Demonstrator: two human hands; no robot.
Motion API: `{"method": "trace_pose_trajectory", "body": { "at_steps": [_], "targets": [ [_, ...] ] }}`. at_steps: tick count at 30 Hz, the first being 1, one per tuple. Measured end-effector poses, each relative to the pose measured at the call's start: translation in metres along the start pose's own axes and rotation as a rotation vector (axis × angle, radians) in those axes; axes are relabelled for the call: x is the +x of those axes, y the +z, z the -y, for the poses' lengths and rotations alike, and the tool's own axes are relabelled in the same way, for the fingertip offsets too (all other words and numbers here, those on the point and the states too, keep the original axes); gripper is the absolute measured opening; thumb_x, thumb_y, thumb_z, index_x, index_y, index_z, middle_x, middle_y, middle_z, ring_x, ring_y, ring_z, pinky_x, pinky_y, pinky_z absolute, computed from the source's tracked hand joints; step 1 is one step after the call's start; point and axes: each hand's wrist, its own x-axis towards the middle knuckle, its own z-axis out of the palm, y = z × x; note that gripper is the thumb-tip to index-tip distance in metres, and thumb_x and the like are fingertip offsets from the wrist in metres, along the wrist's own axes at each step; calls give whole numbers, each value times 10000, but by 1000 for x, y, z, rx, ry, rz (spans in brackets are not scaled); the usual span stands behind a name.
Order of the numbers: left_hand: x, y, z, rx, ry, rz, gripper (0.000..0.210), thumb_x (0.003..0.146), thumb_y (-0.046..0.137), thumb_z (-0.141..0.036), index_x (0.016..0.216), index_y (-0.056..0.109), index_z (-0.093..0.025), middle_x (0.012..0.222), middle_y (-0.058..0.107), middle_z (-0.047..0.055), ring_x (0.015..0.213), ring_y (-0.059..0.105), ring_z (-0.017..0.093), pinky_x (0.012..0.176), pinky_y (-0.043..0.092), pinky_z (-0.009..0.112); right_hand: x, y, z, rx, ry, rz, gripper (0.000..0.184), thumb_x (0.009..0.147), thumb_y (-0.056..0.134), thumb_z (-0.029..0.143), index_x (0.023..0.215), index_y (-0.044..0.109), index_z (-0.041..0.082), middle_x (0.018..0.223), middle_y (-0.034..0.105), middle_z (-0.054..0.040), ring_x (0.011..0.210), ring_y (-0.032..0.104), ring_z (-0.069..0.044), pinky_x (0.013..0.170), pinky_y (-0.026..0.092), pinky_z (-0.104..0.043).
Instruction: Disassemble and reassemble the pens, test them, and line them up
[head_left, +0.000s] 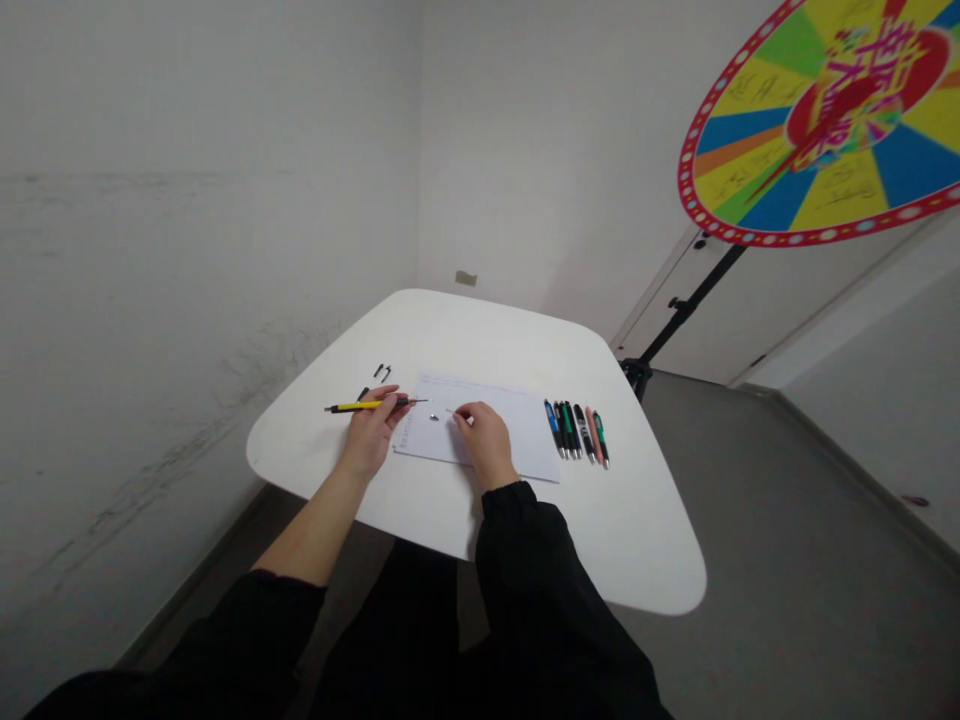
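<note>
While R hand (486, 437) pinches thin pc. (450, 411), yellow pen (354, 407) sits btwn L fingers (386, 407).

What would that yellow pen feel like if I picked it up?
The yellow pen is probably light, being so slim. It looks straight, so likely stiff, but the thin tip sticking out might bend.

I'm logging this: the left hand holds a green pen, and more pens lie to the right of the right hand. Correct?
Not quite: the head view shows that the left hand holds a yellow and black pen, not a green one. More pens do lie to the right of the right hand.
</note>
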Motion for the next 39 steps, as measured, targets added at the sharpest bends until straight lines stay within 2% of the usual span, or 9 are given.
{"method": "trace_pose_trajectory", "body": {
  "at_steps": [9, 18, 39],
  "targets": [
    [0, -2, 0, 22, -4, 14, 351, 741, 898, -346, 1002, 726, -187, 953, 756, 53, 933, 731, 171, 945, 595, 339, -3, -2, 4, -157, 41, 87, 132, 956, 659, 225, 868, 758, 219, 904, 712, -61, 838, 645, -205, 720, 435, -310],
    [2, -4, 4, 25, 8, 23, 350, 743, 898, -347, 1001, 726, -185, 944, 760, 44, 935, 736, 170, 931, 603, 344, -3, -8, 15, -193, 109, 183, 135, 964, 648, 242, 941, 775, 204, 955, 709, -56, 878, 637, -179, 752, 416, -281],
    [1, -3, 2, 33, 2, 33, 317, 778, 877, -327, 1003, 715, -172, 949, 756, 48, 936, 735, 165, 971, 592, 352, -2, -4, 9, -138, 104, 186, 117, 946, 694, 286, 945, 776, 203, 945, 696, -50, 871, 631, -179, 763, 420, -287]
  ]
}}
